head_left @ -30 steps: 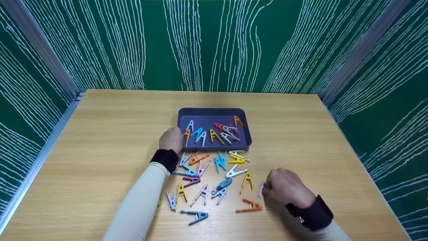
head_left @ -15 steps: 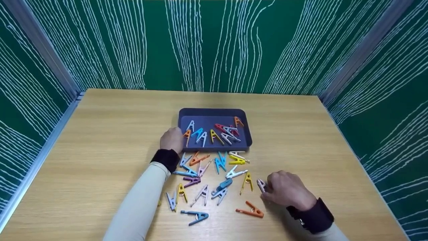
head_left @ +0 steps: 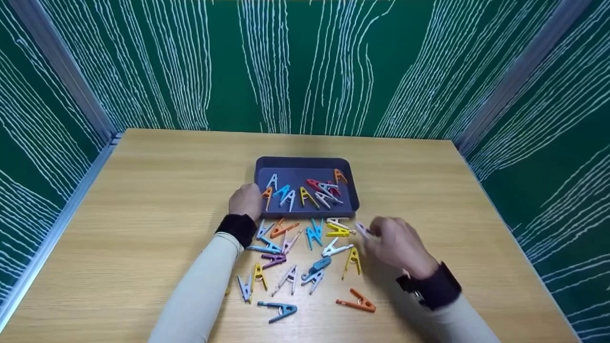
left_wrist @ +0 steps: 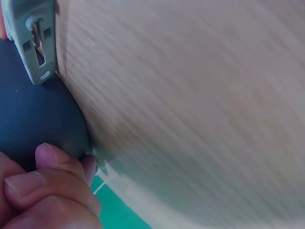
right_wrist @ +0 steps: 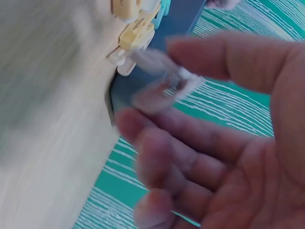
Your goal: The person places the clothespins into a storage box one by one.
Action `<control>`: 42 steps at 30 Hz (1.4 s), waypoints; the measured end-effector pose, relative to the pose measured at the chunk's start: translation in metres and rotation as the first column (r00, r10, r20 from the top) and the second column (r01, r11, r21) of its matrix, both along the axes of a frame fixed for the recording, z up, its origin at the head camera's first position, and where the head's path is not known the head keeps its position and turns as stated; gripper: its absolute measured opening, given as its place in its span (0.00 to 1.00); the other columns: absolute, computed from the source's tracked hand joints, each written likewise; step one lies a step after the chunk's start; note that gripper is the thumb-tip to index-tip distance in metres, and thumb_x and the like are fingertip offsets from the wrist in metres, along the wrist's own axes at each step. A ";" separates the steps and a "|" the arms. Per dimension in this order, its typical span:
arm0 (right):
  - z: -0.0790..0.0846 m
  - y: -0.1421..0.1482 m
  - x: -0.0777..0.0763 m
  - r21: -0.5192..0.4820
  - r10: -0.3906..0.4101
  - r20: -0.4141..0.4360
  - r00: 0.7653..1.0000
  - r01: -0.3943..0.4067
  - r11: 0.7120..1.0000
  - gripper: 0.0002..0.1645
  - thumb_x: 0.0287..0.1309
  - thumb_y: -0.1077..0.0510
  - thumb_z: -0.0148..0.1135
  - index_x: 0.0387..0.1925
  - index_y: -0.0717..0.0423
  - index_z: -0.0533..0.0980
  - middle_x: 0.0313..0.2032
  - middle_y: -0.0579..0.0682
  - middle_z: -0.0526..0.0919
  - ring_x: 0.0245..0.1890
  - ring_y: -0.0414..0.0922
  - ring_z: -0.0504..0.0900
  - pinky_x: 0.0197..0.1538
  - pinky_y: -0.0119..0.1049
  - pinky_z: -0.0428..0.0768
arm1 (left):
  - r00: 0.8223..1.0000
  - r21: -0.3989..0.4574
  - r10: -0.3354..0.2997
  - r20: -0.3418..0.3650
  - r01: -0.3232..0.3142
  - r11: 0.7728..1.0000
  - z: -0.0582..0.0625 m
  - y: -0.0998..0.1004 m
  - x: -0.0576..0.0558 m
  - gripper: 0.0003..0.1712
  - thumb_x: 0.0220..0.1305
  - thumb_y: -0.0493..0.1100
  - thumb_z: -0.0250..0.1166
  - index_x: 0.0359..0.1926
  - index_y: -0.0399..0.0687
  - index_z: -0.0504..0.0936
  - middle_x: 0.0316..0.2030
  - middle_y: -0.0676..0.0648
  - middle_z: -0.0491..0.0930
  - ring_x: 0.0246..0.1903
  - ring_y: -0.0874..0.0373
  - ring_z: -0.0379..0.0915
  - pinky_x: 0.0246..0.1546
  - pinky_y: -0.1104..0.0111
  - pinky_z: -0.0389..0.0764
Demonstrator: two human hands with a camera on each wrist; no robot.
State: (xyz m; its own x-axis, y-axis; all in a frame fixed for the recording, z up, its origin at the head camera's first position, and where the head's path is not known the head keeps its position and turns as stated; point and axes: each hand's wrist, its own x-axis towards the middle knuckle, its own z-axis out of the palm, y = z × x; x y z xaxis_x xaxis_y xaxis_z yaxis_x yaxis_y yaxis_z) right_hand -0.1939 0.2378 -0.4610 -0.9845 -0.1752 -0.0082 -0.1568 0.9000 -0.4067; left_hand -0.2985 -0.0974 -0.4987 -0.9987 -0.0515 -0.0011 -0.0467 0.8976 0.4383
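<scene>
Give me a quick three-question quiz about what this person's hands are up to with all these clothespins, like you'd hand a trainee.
1. Fill in: The left hand grips the edge of the dark ____.
2. Multiple choice: Which clothespin does the right hand pinch? A) a red one B) a pale one C) a yellow one
3. True or false: No clothespins lie on the table.

Key:
1. tray
2. B, the pale clothespin
3. False; an orange clothespin, among others, lies there.
</scene>
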 end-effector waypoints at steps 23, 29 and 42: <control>0.010 -0.057 -0.096 -0.113 -0.086 -0.144 0.986 0.070 0.991 0.25 0.64 0.47 0.69 0.51 0.64 0.82 0.38 0.57 0.86 0.32 0.49 0.80 0.33 0.41 0.76 | 0.998 0.004 0.010 -0.054 -0.010 1.000 -0.005 0.000 -0.001 0.16 0.72 0.32 0.51 0.39 0.32 0.86 0.40 0.33 0.87 0.41 0.39 0.85 0.41 0.48 0.83; 0.005 -0.050 -0.091 -0.153 -0.124 -0.088 0.988 0.110 0.982 0.33 0.65 0.45 0.69 0.61 0.64 0.78 0.49 0.60 0.84 0.42 0.52 0.79 0.46 0.46 0.79 | 1.000 -0.003 0.011 -0.023 -0.011 1.000 -0.005 -0.001 -0.003 0.17 0.74 0.33 0.50 0.41 0.33 0.86 0.41 0.34 0.87 0.41 0.41 0.86 0.40 0.49 0.84; 0.001 -0.035 -0.057 -0.141 -0.125 -0.078 0.989 0.113 0.984 0.23 0.64 0.44 0.70 0.45 0.60 0.82 0.37 0.54 0.80 0.35 0.51 0.76 0.35 0.42 0.73 | 1.000 -0.004 0.001 0.018 -0.001 1.000 -0.006 -0.002 -0.005 0.18 0.76 0.34 0.49 0.44 0.33 0.86 0.41 0.34 0.87 0.42 0.42 0.86 0.40 0.50 0.84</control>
State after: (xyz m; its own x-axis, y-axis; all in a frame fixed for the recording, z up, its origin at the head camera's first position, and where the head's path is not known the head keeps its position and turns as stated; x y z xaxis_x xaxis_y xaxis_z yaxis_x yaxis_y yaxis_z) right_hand -0.2512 0.2026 -0.4599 -0.9943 -0.0508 0.0934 -0.0920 0.8513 -0.5165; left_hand -0.3032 -0.0991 -0.5050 -0.9984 -0.0526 -0.0193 -0.0558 0.8993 0.4338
